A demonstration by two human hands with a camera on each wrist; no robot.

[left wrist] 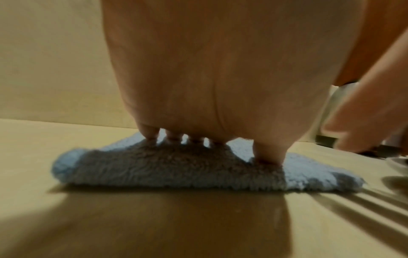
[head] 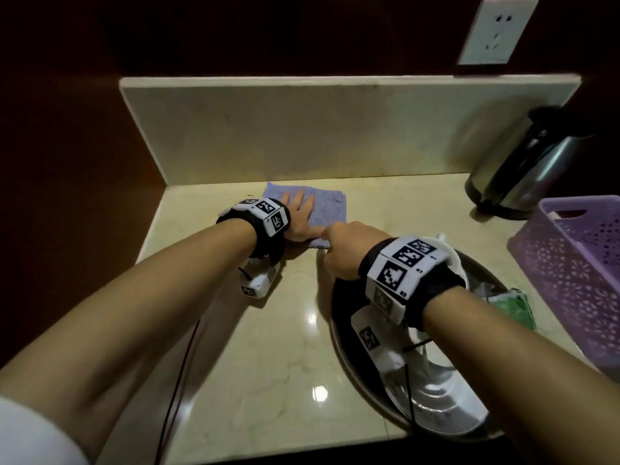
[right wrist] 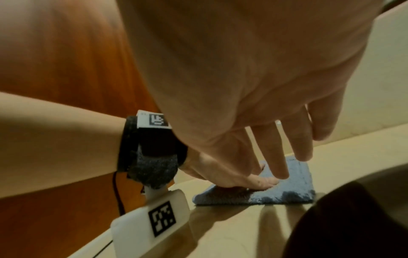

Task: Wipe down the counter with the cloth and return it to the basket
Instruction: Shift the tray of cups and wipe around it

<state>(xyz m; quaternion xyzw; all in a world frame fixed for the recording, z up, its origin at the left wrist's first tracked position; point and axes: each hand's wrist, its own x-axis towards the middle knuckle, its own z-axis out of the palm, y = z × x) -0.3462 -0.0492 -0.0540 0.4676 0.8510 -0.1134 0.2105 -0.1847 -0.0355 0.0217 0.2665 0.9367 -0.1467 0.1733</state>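
1. Your left hand (head: 299, 216): fingers spread flat, pressing the folded blue terry cloth (head: 322, 209).
2. Cloth: far side of the beige marble desk (head: 268, 347).
3. Your right hand (head: 349, 250): fingers loose, hovering beside the cloth, holding nothing.
4. Purple perforated plastic basket (head: 577, 273): right edge.

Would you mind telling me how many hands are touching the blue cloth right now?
1. The left hand presses flat on the cloth on the counter. The right hand hovers by its near edge; its fingertips are partly hidden, so contact cannot be ruled out.
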